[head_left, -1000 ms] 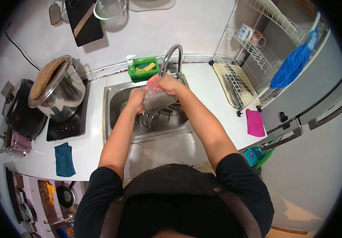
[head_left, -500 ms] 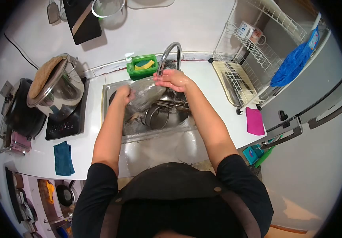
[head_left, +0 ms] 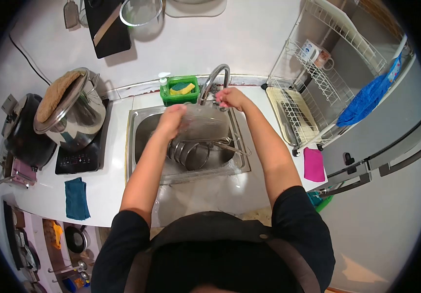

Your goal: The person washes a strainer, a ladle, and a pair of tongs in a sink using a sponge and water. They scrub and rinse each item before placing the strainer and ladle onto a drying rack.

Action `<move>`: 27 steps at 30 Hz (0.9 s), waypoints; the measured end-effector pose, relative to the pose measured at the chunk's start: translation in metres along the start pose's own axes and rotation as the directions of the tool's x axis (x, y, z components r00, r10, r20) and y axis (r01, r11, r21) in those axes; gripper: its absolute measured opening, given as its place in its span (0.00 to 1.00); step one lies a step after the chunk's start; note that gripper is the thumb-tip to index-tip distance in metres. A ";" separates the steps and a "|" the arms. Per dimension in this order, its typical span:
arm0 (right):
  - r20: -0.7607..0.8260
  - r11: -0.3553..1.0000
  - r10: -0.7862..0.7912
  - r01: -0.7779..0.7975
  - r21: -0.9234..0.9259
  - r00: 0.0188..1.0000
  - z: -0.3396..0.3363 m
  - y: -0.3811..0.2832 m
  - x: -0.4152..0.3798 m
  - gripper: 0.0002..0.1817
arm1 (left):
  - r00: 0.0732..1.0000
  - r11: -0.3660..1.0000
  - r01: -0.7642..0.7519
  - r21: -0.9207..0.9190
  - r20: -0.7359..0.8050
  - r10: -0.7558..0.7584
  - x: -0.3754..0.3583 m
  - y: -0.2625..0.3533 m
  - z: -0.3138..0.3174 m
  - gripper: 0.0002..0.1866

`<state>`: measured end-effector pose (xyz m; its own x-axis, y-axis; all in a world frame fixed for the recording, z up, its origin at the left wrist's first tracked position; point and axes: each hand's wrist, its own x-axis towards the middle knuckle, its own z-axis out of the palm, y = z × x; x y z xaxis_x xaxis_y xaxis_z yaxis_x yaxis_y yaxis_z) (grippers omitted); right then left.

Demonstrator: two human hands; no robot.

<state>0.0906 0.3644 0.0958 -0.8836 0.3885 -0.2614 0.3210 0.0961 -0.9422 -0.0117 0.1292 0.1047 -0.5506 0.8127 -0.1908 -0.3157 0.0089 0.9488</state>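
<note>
Over the sink (head_left: 142,141), my left hand (head_left: 172,121) grips the left side of a see-through container (head_left: 205,124), blurred by motion. My right hand (head_left: 233,99) is beside the faucet (head_left: 224,73), fingers curled together near its base. Whether they touch the faucet or the container's far corner I cannot make out. Below the container, metal pots or cups (head_left: 195,156) lie in the sink, and a thin wire handle or rack sticks out to their right.
Behind the sink is a green caddy (head_left: 183,99) with a sponge (head_left: 182,89) and a pump bottle (head_left: 164,83). On the left, a large steel pot (head_left: 81,122) stands on an induction cooker (head_left: 78,160). To the right is a white dish rack (head_left: 313,117) and a pink cloth (head_left: 314,165).
The clear container has moved right and turned more level. My left hand has shifted right with it. My right hand has left the container's edge beneath the spout and moved right, its fingers curling.
</note>
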 end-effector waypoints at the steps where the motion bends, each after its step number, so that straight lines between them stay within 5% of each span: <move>1: -0.110 0.985 -0.045 0.025 -0.173 0.993 -0.001 0.008 0.007 0.13 | 0.997 0.998 -0.030 -0.049 -0.072 0.027 -0.004 0.005 -0.011 0.10; 2: -0.109 0.985 -0.050 0.031 -0.171 0.993 0.002 0.019 0.013 0.13 | 0.988 0.993 -0.066 -0.099 -0.145 0.051 -0.006 0.010 -0.025 0.10; 3: -0.054 0.802 -0.254 0.179 -0.570 0.966 0.015 0.028 0.010 0.16 | 0.973 0.997 -0.064 -0.048 -0.227 0.052 -0.006 0.013 -0.040 0.10; 4: 0.082 0.445 -0.409 0.277 -0.852 0.909 0.028 0.039 0.007 0.19 | 0.950 0.998 -0.059 0.000 -0.308 0.056 -0.006 0.017 -0.055 0.11; 6: 0.175 0.160 -0.637 0.350 -0.923 0.751 0.044 0.075 0.018 0.25 | 0.917 0.994 -0.093 -0.053 -0.394 0.064 -0.008 0.025 -0.079 0.11; 7: 0.142 0.226 -0.514 0.292 -0.929 0.846 0.049 0.086 0.023 0.28 | 0.902 0.986 -0.116 -0.122 -0.429 0.053 -0.004 0.023 -0.098 0.11; 8: 0.153 0.223 -0.516 0.304 -0.926 0.843 0.052 0.098 0.028 0.28 | 0.884 0.972 -0.142 -0.187 -0.465 0.040 0.002 0.020 -0.119 0.12; 11: 0.175 -0.096 -0.362 0.150 -0.984 0.916 0.056 0.117 0.038 0.26 | 0.875 0.888 -0.178 -0.424 -0.480 -0.054 -0.017 0.038 -0.145 0.10; 14: 0.109 -0.046 -0.281 0.100 -0.994 0.954 0.064 0.111 0.041 0.24 | 0.880 0.837 -0.190 -0.513 -0.467 -0.086 -0.035 0.043 -0.155 0.11; 16: 0.145 -0.058 -0.376 0.133 -0.989 0.915 0.069 0.079 0.029 0.19 | 0.900 0.821 -0.186 -0.540 -0.428 -0.077 -0.044 0.039 -0.156 0.13; 18: 0.148 0.521 -0.284 0.282 -0.805 0.947 0.073 0.050 0.029 0.22 | 0.907 0.744 -0.217 -0.632 -0.412 -0.086 -0.057 0.034 -0.149 0.17; 20: 0.103 0.955 -0.070 0.096 -0.280 0.992 0.090 0.051 0.022 0.28 | 0.991 0.654 -0.137 -0.744 -0.113 0.078 -0.060 0.007 -0.161 0.21; 21: 0.195 0.993 0.118 -0.111 -0.051 0.974 0.101 0.042 0.006 0.31 | 0.980 0.619 -0.083 -0.781 0.049 0.194 -0.066 -0.002 -0.158 0.21; 22: 0.323 0.933 0.260 -0.323 0.161 0.910 0.113 0.034 -0.013 0.34 | 0.980 0.553 -0.185 -0.812 -0.107 0.170 -0.073 -0.008 -0.141 0.24; 24: 0.481 0.657 0.309 -0.550 0.515 0.820 0.134 0.035 -0.028 0.37 | 0.964 0.608 -0.249 -0.754 -0.132 0.231 -0.078 -0.033 -0.126 0.25; 25: 0.449 0.590 0.234 -0.493 0.640 0.862 0.145 0.031 -0.035 0.37 | 0.935 0.619 -0.146 -0.772 0.097 0.341 -0.065 -0.065 -0.145 0.24; 26: 0.412 0.507 0.159 -0.433 0.746 0.897 0.155 0.025 -0.039 0.37 | 0.895 0.896 -0.444 -0.014 -0.049 0.443 -0.048 -0.102 -0.174 0.24; 27: 0.394 0.512 0.147 -0.410 0.754 0.907 0.163 0.020 -0.037 0.37 | 0.784 0.536 -0.359 0.764 -0.065 0.617 -0.035 -0.120 -0.192 0.23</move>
<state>0.0743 0.2022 0.0525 -0.8888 0.0057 -0.4582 0.2698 -0.8016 -0.5334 -0.1027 -0.0122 -0.0504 -0.6770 0.6046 0.4197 0.6187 0.1587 0.7695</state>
